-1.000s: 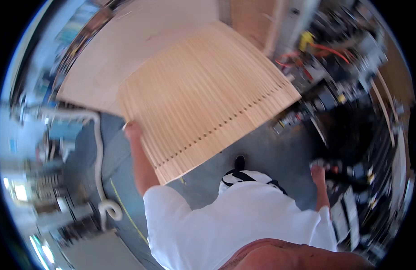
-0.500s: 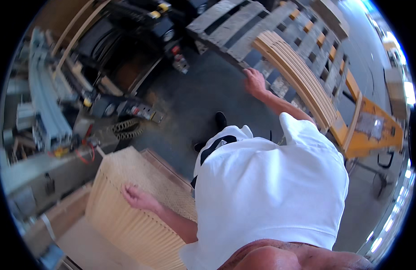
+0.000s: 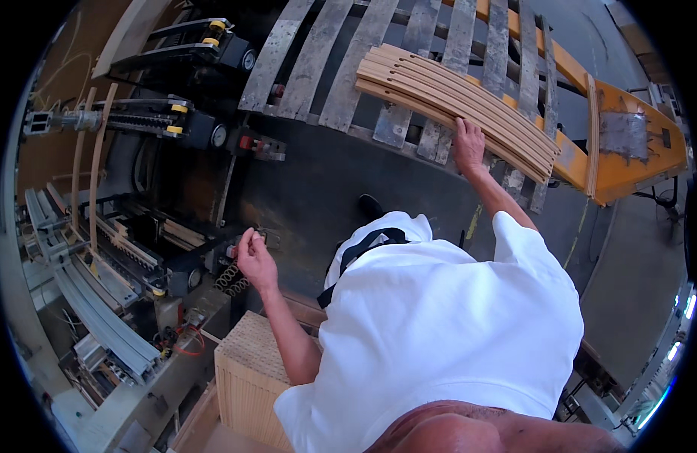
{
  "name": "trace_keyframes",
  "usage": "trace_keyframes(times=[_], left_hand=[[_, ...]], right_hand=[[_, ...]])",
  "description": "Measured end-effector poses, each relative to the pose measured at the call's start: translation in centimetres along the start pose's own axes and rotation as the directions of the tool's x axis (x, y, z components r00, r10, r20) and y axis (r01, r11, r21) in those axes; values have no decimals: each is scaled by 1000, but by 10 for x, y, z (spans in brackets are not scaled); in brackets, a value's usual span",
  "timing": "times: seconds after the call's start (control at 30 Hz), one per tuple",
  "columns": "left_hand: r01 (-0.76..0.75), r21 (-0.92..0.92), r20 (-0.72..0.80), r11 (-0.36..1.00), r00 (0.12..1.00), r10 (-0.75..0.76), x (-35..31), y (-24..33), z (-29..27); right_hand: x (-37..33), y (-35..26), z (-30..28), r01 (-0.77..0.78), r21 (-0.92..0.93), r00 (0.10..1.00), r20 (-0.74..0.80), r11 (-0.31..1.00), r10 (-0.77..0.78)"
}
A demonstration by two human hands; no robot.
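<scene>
My right hand point(image 3: 469, 145) reaches to the near edge of a stack of curved, grooved wooden slats point(image 3: 446, 87), its fingertips at the lowest slat. The fingers are partly stretched and do not wrap round the wood. The slats lie across a worn grey wooden pallet point(image 3: 341, 68). My left hand point(image 3: 256, 260) is raised over the floor, fingers loosely bent, thumb apart, nothing visible in it. Below that forearm stands a tight block of upright pale wooden pieces point(image 3: 250, 362), partly hidden by my arm and white shirt.
A yellow pallet truck point(image 3: 627, 143) reaches under the pallet at right. To the left is a dark machine with clamping arms point(image 3: 152, 124), a coiled air hose point(image 3: 231, 279) and curved grey metal rails point(image 3: 99, 302). My dark shoe point(image 3: 369, 205) shows on the grey floor.
My view has turned toward the pallet and machine. My right hand has moved from beside the pallet edge to the slats. My left hand has left its place above the wooden block.
</scene>
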State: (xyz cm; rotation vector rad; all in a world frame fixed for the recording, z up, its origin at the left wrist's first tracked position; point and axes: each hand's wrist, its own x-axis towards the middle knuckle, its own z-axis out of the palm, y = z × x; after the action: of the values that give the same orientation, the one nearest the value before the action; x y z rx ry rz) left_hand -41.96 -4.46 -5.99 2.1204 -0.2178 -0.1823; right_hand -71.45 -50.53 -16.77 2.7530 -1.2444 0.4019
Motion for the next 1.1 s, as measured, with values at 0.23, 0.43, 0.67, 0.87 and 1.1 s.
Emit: trace_keyframes(times=[0.23,0.43,0.67,0.87,1.1], left_hand=[[76,9,59,997,995,-77,57,-29,-1],[-55,98,9,994,998,54,162,-57,-40],[-273,492,-211,827,884,417,402,-81,-174],[166,785,-323,597,932,165,574,-69,-261],[-46,801,-126,597,962,244,597,-66,-264]], right_hand=[[13,4,9,0,19,999,-33,1000,0],[18,-20,-22,-79,-203,992,83,976,97],[56,-136,-89,11,134,988,154,991,-32],[123,-313,-161,181,348,955,161,920,-249],[227,-482,-195,495,450,806,83,744,-587]])
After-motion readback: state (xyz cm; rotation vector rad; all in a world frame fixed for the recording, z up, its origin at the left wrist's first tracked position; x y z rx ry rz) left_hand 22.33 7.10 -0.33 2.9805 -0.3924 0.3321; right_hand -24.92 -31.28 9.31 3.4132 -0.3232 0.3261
